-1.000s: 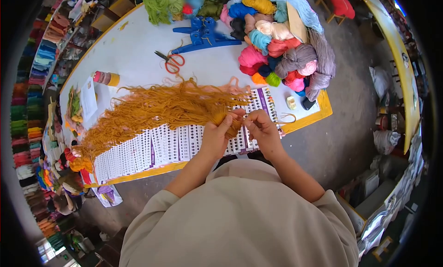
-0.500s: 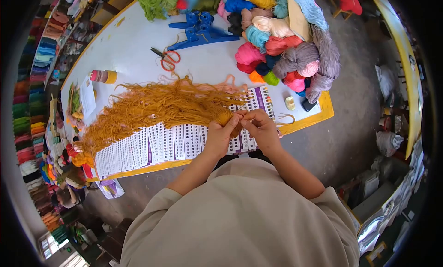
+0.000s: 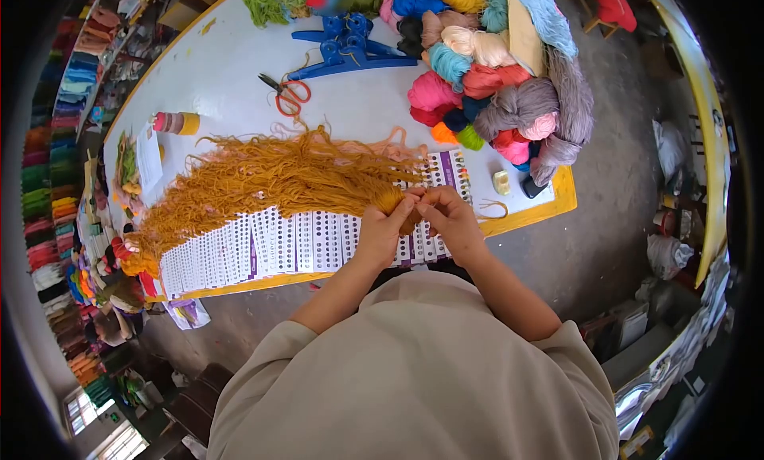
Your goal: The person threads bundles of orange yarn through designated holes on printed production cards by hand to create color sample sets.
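A long, loose hank of golden-brown yarn (image 3: 270, 173) stretches leftward across the table from my hands. My left hand (image 3: 386, 228) is closed around its gathered right end. Close against it, my right hand (image 3: 450, 217) pinches at the same end, with thumb and fingertips together; the exact strand between them is too small to make out. Beneath the yarn lie white cards with rows of coloured dots (image 3: 294, 241) and purple strips. Some pale pink yarn (image 3: 398, 142) shows behind the hank.
Orange-handled scissors (image 3: 288, 96) and a blue clamp-like tool (image 3: 348, 50) lie farther back. A heap of coloured yarn skeins (image 3: 485, 70) fills the back right. Thread spools (image 3: 177, 123) stand at left. A small yellowish block (image 3: 500, 181) and a dark object (image 3: 532, 185) sit near the right edge.
The view has shifted slightly. Both hands stay close together at the yarn's end, with only slight finger movement.
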`<state>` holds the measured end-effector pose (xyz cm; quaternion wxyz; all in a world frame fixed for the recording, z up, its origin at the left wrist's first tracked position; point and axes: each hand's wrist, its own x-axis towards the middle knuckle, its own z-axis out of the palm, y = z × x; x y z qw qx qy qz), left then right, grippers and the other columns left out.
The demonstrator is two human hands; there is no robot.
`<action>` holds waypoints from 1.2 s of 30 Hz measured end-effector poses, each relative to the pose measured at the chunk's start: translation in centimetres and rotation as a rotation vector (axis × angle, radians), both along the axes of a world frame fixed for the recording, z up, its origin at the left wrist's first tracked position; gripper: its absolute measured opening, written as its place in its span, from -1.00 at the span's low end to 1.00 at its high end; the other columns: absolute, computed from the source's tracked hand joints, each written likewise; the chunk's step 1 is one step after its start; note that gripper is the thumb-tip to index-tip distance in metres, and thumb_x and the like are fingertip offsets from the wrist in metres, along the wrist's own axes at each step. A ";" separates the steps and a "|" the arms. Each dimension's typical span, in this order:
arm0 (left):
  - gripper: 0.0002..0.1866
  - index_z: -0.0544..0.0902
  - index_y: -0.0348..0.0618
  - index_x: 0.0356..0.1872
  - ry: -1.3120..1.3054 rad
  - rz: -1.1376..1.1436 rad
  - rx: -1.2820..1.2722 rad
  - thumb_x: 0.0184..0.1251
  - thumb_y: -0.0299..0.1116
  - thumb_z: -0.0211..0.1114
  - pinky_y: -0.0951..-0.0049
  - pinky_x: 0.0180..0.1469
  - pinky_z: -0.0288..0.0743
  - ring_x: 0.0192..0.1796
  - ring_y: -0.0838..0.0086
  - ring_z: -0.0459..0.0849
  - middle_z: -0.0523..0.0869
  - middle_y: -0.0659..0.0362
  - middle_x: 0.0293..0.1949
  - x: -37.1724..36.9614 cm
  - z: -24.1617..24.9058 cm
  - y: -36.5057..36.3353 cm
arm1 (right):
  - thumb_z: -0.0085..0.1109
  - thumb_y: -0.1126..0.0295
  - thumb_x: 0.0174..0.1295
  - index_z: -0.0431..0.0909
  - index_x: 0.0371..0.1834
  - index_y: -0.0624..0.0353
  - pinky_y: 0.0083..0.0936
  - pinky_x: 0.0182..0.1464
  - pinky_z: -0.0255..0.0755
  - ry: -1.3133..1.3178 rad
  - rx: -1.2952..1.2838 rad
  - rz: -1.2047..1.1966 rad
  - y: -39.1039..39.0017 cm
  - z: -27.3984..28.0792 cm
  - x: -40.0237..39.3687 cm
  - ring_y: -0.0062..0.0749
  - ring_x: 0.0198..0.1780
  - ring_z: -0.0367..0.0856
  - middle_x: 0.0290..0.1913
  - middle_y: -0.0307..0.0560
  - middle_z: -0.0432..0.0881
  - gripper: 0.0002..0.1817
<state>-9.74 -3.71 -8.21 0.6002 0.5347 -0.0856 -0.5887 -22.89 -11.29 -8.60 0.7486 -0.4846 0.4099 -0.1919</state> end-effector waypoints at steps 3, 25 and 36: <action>-0.70 0.65 -0.33 0.03 0.014 0.018 -0.026 0.43 -0.32 0.25 0.57 0.01 0.48 -0.08 0.56 0.64 0.72 0.17 -0.10 -0.1 -0.1 -0.1 | 0.15 0.36 0.36 0.51 -0.20 0.10 -0.74 -0.36 0.41 -0.093 0.219 -0.068 -0.5 0.9 0.0 -0.74 -0.33 0.46 -0.12 -0.27 0.62 -0.92; -0.71 0.64 -0.27 0.07 -0.112 -0.099 0.066 0.45 -0.33 0.22 0.66 -0.20 0.41 -0.22 0.68 0.58 0.71 0.25 -0.16 0.7 -0.6 0.1 | 0.14 0.43 0.27 0.48 -0.29 0.04 -0.72 -0.39 0.35 -0.164 0.512 -0.143 -0.9 0.0 0.4 -0.74 -0.44 0.38 0.09 -0.23 0.64 -0.96; -0.69 0.60 -0.32 0.10 -0.140 -0.149 0.008 0.44 -0.39 0.17 0.62 -0.14 0.43 -0.16 0.61 0.62 0.72 0.17 -0.10 0.4 -0.1 -0.1 | 0.14 0.40 0.28 0.44 -0.35 0.01 -0.73 -0.44 0.28 -0.307 0.761 -0.280 -1.1 -1.0 0.0 -0.74 -0.47 0.36 -0.14 -0.31 0.66 -0.92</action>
